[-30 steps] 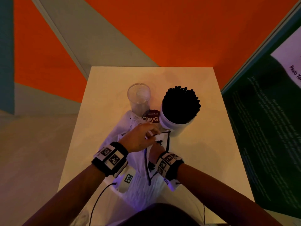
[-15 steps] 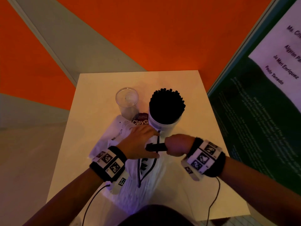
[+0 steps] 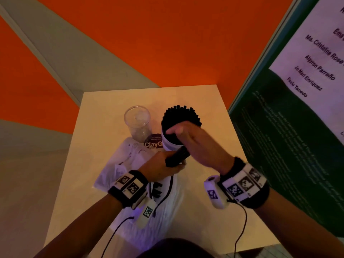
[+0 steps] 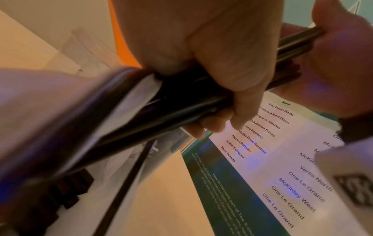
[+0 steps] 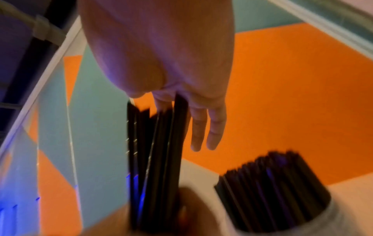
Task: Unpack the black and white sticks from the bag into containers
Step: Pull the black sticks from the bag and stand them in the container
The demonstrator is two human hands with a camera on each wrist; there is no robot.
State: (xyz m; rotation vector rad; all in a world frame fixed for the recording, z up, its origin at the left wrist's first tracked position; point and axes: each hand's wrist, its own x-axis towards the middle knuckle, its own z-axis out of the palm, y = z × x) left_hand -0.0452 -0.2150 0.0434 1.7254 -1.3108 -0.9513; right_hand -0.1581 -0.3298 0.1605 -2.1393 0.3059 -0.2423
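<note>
A white bag [image 3: 128, 164] lies on the table [image 3: 100, 127], its mouth toward two cups. My left hand [image 3: 162, 165] grips the low end of a bundle of black sticks [image 3: 177, 157] at the bag's mouth; its fingers [image 4: 201, 55] curl round the bundle [image 4: 161, 115]. My right hand [image 3: 193, 138] holds the bundle's upper end against its palm, fingers stretched over a white cup [image 3: 167, 144] packed with black sticks [image 3: 181, 116]. The right wrist view shows the bundle [image 5: 159, 143] under the right hand [image 5: 161, 47]. No white sticks are visible.
A clear cup [image 3: 137, 121] with nothing in it stands left of the white cup, behind the bag. A dark green poster board [image 3: 279, 136] rises close along the table's right edge. Orange and grey walls stand behind the table.
The right hand has drawn a bundle of black sticks out of the bag and lifted it toward the white cup. The left hand has moved from the bag's mouth onto the bundle's low end.
</note>
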